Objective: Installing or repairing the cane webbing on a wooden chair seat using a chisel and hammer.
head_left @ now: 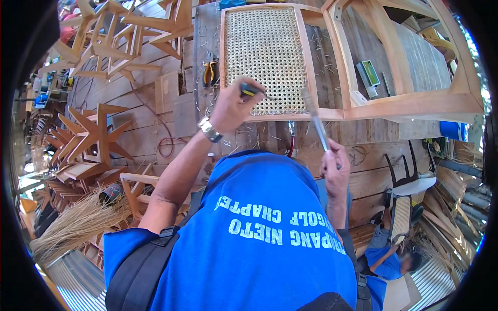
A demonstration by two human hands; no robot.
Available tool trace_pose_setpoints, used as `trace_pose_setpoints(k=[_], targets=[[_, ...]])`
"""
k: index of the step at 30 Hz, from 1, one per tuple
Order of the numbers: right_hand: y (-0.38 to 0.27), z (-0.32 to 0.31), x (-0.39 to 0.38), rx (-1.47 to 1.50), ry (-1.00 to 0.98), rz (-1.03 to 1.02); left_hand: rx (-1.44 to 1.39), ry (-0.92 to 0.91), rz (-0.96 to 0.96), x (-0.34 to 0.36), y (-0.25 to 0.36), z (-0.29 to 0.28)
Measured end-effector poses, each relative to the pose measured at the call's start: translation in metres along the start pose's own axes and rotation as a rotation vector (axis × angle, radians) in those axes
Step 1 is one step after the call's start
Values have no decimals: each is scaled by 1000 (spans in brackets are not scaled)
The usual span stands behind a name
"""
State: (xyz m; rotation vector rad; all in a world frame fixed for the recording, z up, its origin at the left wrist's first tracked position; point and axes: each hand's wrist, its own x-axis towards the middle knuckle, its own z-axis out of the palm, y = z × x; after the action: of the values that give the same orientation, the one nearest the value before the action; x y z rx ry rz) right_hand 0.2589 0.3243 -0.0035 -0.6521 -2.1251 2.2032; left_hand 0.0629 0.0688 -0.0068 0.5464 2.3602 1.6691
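A wooden frame [310, 57] with a woven cane panel [264, 52] lies on the workbench in front of me. My left hand [233, 108], a metal watch on its wrist, is closed around a screwdriver [252, 91] with a black and yellow handle. The screwdriver's thin shaft points right, over the near part of the cane. To the right, my right hand [336, 165] grips what looks like a hammer [320, 130] by its lower end. Its grey shaft slants up and left; its blurred, beige-looking head is above the frame's near right corner.
Black-and-yellow pliers [209, 72] lie left of the panel. A red-handled tool [291, 140] rests near the bench's front edge. Inside the joined chair frame [415, 108] sits a small green-and-white box [369, 76]. Wooden chair parts [88, 137] crowd the left; another person [389, 262] is at lower right.
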Motion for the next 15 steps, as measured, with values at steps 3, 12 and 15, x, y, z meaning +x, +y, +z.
trace_pose_setpoints(k=[3, 12, 15], targets=[[1, -13, 5, 154, 99, 20, -84, 251, 59, 13, -12, -31], [15, 6, 33, 254, 183, 14, -22, 279, 111, 49, -20, -23], [18, 9, 44, 274, 89, 51, 99, 225, 86, 58, -14, -8]])
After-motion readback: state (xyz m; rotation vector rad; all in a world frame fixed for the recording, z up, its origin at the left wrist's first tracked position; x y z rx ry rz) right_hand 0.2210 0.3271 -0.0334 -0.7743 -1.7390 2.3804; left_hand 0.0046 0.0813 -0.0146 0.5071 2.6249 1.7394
